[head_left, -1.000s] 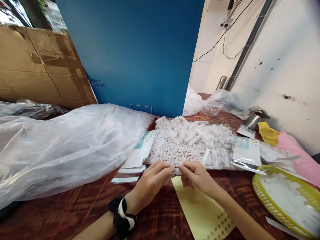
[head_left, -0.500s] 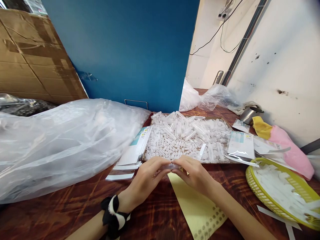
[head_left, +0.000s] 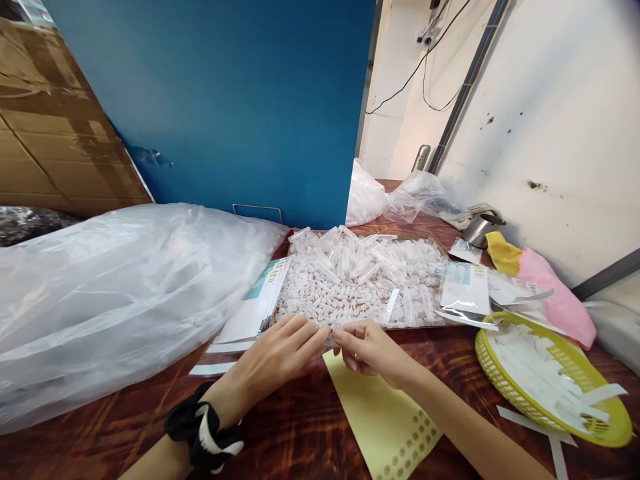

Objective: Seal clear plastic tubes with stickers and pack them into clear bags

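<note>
My left hand [head_left: 287, 350] is closed, palm down, around a small clear plastic tube [head_left: 329, 341], most of it hidden by the fingers. At the tube's right end, the thumb and fingertips of my right hand [head_left: 369, 350] are pinched together. Both hands meet just above the near edge of a shallow tray [head_left: 417, 327]. That tray is heaped with clear plastic tubes [head_left: 345, 257] and small white pieces [head_left: 330, 297]. Beneath my right hand lies a yellow sheet [head_left: 373, 413] with rows of round grey dots.
Flat printed packets [head_left: 255, 300] lie left of the tray, others [head_left: 465, 290] to its right. A yellow basket [head_left: 613, 427] holds white strips. A large plastic bag [head_left: 125, 287] fills the left, before a blue panel [head_left: 215, 107]. Behind the basket are a pink cloth [head_left: 555, 293] and metal cup [head_left: 481, 230].
My left hand has turned over, its back now facing up and covering more of the tube. The right fingers have curled in at the tube's end. The whole view has shifted slightly.
</note>
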A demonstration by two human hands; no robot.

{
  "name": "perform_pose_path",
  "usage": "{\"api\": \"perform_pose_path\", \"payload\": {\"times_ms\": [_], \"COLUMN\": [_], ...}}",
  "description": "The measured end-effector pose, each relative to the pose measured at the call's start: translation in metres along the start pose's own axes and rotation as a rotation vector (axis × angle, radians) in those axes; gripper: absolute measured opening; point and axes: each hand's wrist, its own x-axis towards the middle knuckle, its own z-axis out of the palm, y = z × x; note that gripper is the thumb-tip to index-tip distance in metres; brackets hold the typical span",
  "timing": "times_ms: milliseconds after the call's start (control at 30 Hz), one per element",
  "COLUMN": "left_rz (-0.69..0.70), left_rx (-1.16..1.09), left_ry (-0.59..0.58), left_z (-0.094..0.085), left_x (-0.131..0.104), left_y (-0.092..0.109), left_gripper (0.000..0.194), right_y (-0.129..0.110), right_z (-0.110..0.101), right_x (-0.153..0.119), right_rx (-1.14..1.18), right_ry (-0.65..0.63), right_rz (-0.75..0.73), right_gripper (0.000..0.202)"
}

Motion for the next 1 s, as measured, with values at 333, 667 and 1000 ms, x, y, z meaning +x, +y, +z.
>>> {"api": "perform_pose_path", "payload": {"times_ms": [333, 667, 1000], "left_rz": [-0.344, -0.432, -0.588], "left_rx": [0.198, 0.120, -0.083], "left_ry": [-0.106, 0.205, 0.176], "left_z": [0.020, 0.004, 0.019], "left_x": [0.001, -0.005, -0.003], "left_y": [-0.004, -0.003, 0.001], "left_gripper": [0.041, 0.035, 0.020], "right_y": [-0.021, -0.033, -0.022], "right_z": [-0.044, -0.026, -0.046], "right_x": [0.068, 0.066, 0.051], "right_rx": [-1.068, -1.124, -0.648], "right_ry": [0.554, 0.503, 0.470], "right_rz": [-0.291, -0.413, -0.381], "right_gripper": [0.008, 0.012, 0.010]}}
